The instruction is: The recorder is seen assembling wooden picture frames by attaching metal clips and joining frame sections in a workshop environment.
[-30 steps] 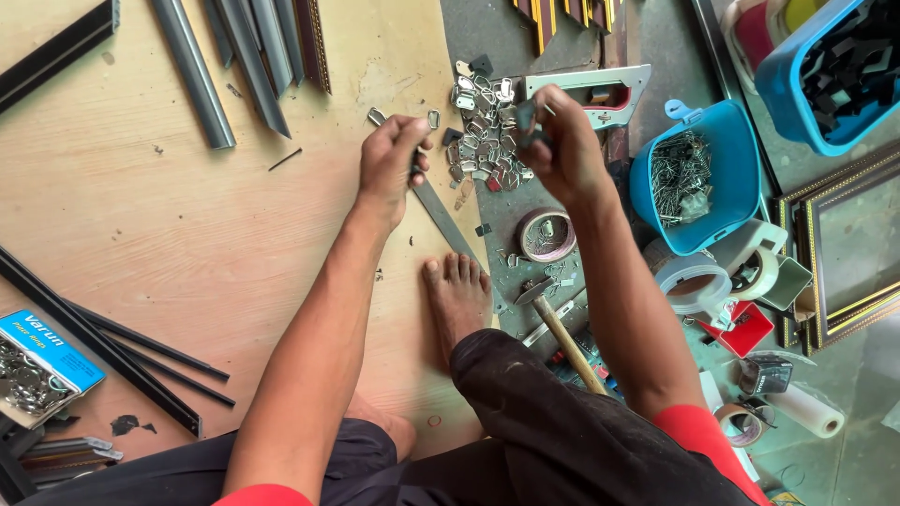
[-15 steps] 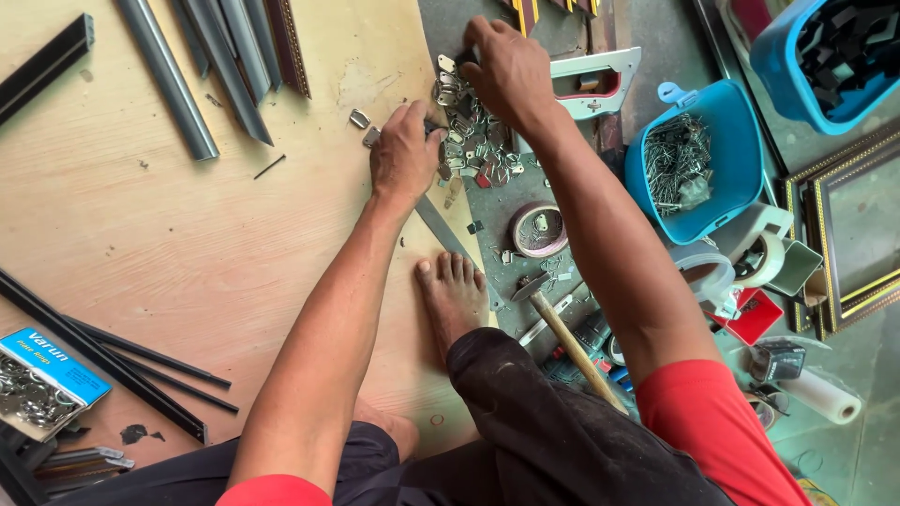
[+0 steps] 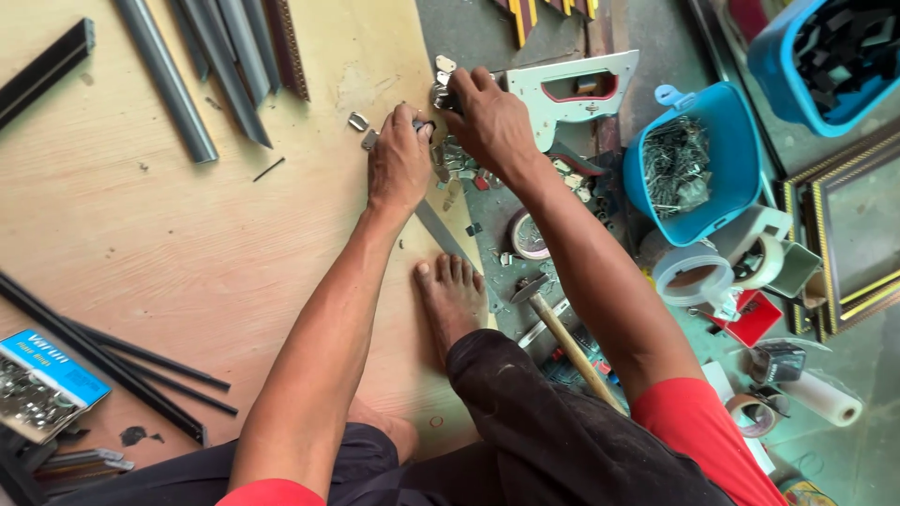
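My left hand (image 3: pixel 398 164) rests on the plywood board (image 3: pixel 187 234), its fingertips pinched on a small metal bracket (image 3: pixel 419 126). My right hand (image 3: pixel 489 117) is just to its right, fingers closed on another small metal bracket (image 3: pixel 441 94) at the far edge of a pile of brackets (image 3: pixel 459 161). Two loose brackets (image 3: pixel 358 122) lie on the board by my left fingers. A white and red staple gun (image 3: pixel 572 89) lies right behind my right hand. My bare foot (image 3: pixel 450 300) rests at the board's edge.
Grey frame mouldings (image 3: pixel 169 80) and black strips (image 3: pixel 94 347) lie on the board, with a blue box of small metal parts (image 3: pixel 42 384) at lower left. To the right are a blue tub of metal clips (image 3: pixel 689 169), tape rolls (image 3: pixel 694 276), a hammer (image 3: pixel 562 342) and a picture frame (image 3: pixel 853 234).
My right hand left the middle of the pile, reached to its far end and now closes on a bracket beside my left hand. My left hand has stayed at the board's edge.
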